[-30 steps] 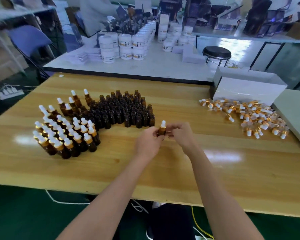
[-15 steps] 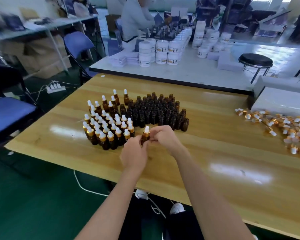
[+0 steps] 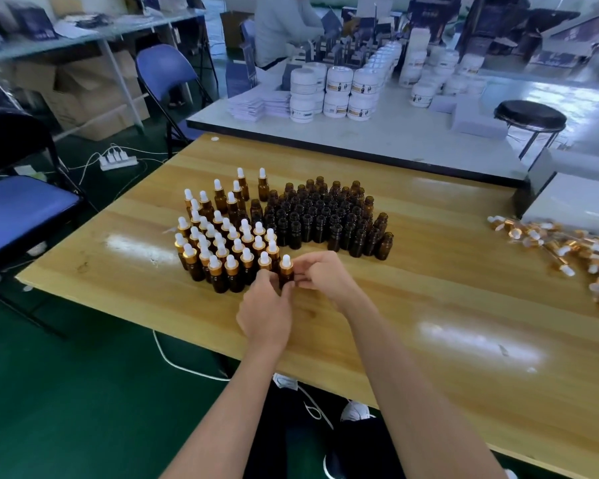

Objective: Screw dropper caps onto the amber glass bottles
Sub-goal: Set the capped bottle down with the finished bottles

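**A:** Bottle (image 3: pixel 286 279) is held at the near right edge of the capped cluster (image 3: pixel 218 247), with the left hand (image 3: pixel 265 312) wrapped round its body, a firm grip to stop it spinning.

**B:** And the right hand (image 3: pixel 324 274) pinches the cap (image 3: pixel 285 265), grip closed for the twist, I'd say.

**A:** Open bottles (image 3: pixel 325 216) behind the cluster, loose caps (image 3: pixel 567 250) far right of it, glossy wooden worktop (image 3: pixel 429 305), busy packing room.

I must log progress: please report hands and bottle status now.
Left hand grips bottle. Right hand pinches it below the cap. Capped bottles stand close beside; nothing blocks the hands.
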